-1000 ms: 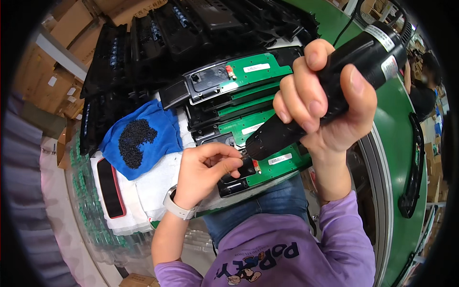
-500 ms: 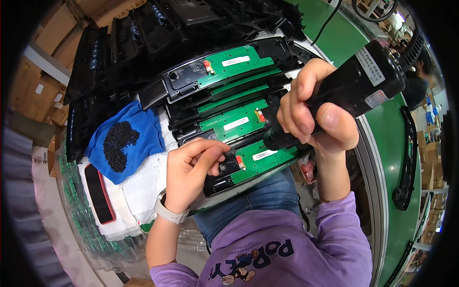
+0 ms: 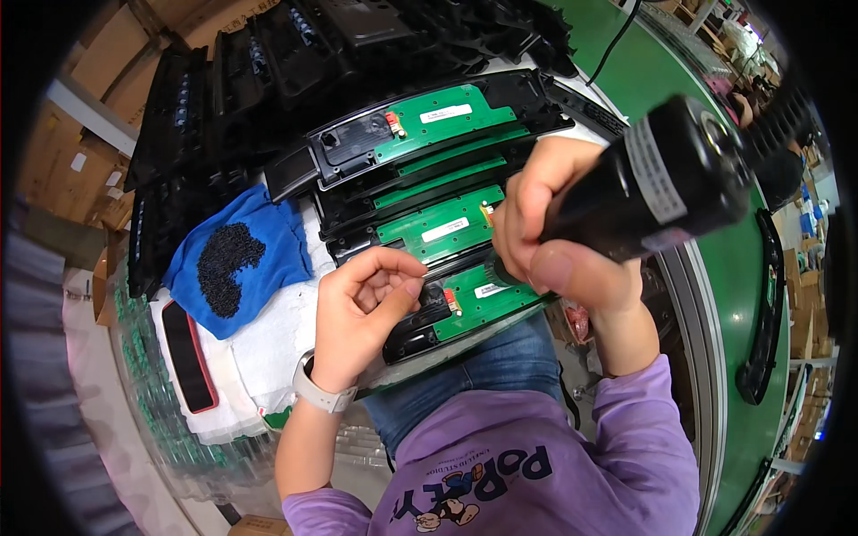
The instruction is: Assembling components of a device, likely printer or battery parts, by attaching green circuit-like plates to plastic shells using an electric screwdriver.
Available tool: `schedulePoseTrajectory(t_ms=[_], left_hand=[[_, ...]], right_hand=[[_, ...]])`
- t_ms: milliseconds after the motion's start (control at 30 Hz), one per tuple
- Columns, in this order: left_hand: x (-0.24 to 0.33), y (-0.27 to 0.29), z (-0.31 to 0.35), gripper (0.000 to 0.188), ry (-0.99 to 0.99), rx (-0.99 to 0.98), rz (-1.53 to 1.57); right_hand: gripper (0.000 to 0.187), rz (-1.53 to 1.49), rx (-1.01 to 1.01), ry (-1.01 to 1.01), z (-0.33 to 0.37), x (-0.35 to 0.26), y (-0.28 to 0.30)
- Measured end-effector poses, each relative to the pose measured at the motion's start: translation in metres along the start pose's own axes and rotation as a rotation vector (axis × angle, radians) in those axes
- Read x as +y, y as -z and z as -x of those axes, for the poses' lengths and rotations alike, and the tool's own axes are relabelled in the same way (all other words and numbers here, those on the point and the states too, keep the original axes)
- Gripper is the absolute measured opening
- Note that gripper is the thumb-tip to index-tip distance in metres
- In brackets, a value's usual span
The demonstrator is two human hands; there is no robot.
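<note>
A black powered screwdriver (image 3: 657, 183) is in my right hand (image 3: 559, 228), with fingers and thumb wrapped round its body. Its tip is hidden behind the hand, low over the right part of the nearest green circuit board (image 3: 474, 326). That board lies in a long black plastic housing and carries a red connector. By the housing's left end, my left hand (image 3: 362, 299) is curled, with thumb and forefinger close together. Whatever it may hold cannot be made out. Beyond lie more housings with green boards, one in the middle (image 3: 407, 230) and one farther off (image 3: 487, 107).
On the left, a blue cloth (image 3: 284, 237) bears a pile of small black screws (image 3: 228, 268). A red-edged phone (image 3: 189, 362) lies beside it on white padding. Black plastic parts (image 3: 349, 40) are stacked at the back. A cable (image 3: 782, 121) runs from the screwdriver's rear.
My right hand and the screwdriver have shifted left, and the tool has tilted. The left hand stays near the housing's left end, its fingers more curled in.
</note>
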State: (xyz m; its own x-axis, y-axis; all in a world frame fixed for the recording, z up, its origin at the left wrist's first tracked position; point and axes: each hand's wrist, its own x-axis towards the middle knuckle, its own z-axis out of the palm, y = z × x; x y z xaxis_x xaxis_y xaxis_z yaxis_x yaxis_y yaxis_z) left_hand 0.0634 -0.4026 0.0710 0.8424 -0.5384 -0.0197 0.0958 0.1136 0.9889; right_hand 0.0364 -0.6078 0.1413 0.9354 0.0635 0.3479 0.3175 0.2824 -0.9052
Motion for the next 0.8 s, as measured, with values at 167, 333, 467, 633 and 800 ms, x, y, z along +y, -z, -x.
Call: schedulePoseTrajectory(t_ms=[167,333,467,633,800], left_hand=[[0.003,-0.008,-0.001,0.018,0.003,0.035,0.015],[0.003,-0.010,0.002,0.018,-0.016,0.108,-0.006],[0.011,-0.008,0.004,0.014,-0.085,0.018,-0.043],[0.010,-0.006,0.005,0.014,-0.041,-0.001,-0.032],[0.005,-0.003,0.006,0.018,-0.011,-0.024,0.069]], right_hand=[[0.033,-0.014,-0.050,0.091,0.004,0.001,0.002],[0.034,-0.304,-0.301,0.210,-0.007,-0.006,0.030],[0.032,-0.459,-0.339,0.326,-0.014,-0.002,0.033],[0.031,-0.529,-0.304,0.340,-0.013,0.005,0.029],[0.032,-0.533,-0.268,0.312,-0.010,0.007,0.025]])
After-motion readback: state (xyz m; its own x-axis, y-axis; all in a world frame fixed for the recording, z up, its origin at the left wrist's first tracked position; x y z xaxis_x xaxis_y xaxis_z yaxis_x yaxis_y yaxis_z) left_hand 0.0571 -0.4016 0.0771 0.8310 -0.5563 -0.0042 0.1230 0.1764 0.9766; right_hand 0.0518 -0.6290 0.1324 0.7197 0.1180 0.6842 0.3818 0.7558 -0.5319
